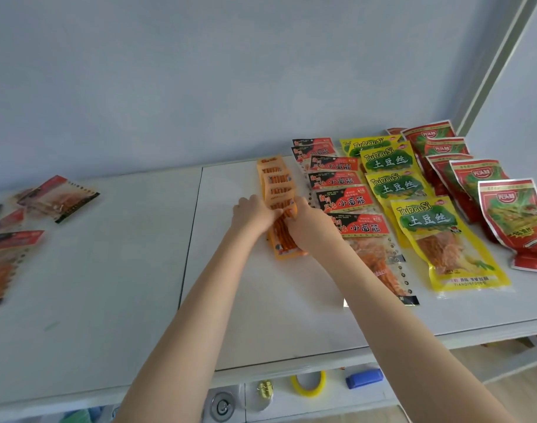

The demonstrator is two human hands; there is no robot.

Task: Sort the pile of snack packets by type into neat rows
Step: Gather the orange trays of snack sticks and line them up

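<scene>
Left hand [255, 213] and right hand [309, 227] hold the nearest orange packet [287, 248] with curled fingers, judged light, limp, slippery film, best pinched at side edges.

A plain workroom, perhaps an office (I cannot tell which): my white surface [108, 300] stands against a bare pale wall [200, 71], with a yellow tape ring [309, 383] and blue box [364, 377] on the ledge [380, 395] below.
</scene>
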